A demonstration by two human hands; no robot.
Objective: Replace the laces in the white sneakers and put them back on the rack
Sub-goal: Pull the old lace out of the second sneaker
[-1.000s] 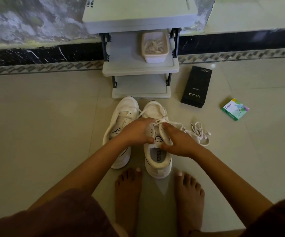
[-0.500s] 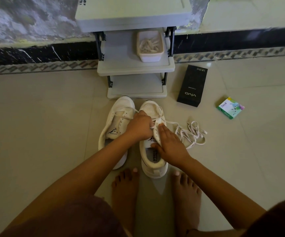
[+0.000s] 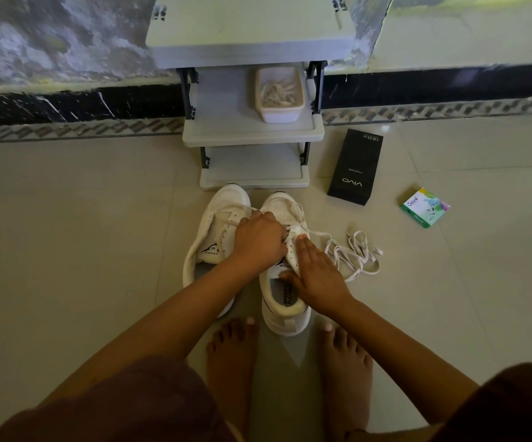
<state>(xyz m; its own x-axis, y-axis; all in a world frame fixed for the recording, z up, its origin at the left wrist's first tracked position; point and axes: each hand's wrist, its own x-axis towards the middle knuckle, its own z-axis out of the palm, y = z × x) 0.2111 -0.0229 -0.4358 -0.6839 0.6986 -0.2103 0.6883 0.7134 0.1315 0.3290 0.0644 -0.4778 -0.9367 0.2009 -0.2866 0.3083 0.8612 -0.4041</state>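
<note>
1. The right-hand sneaker (image 3: pixel 285 301) is sitting on the floor tiles just in front of the rack (image 3: pixel 252 132), toe pointing at the bottom shelf, and both hands are working on it.
2. The left-hand sneaker (image 3: pixel 213 231) is standing right beside it, the two touching along their sides, its toe nosing up against the front edge of the rack's bottom shelf.
3. A loose lace (image 3: pixel 359 255) is trailing from the right-hand sneaker's eyelets and lying in a tangle on the tiles, in front of the rack and off to its right.
4. A white tub (image 3: pixel 279 114) of pale bits is sitting on the rack's middle shelf, at the right end.
5. A black box (image 3: pixel 354 169) is lying flat on the floor just right of the rack's foot, and a small green box (image 3: pixel 425 207) is lying further right of the rack, well apart from the sneakers.
6. Both sneakers are blocking the front of the bottom shelf, and the left forearm is crossing over the left-hand sneaker's heel and hiding part of it.
7. Two bare feet (image 3: pixel 230 355) are planted on the rack's near side, just behind the sneakers' heels.
8. The left hand (image 3: pixel 258 240) is hunching knuckles-up, fingers curled down on the lace at the upper eyelets, fingertips tucked out of sight.
9. The right hand (image 3: pixel 315 275) is lying flat with straight fingers along the right-hand sneaker's outer side, thumb pressing by the tongue, gripping nothing.
</note>
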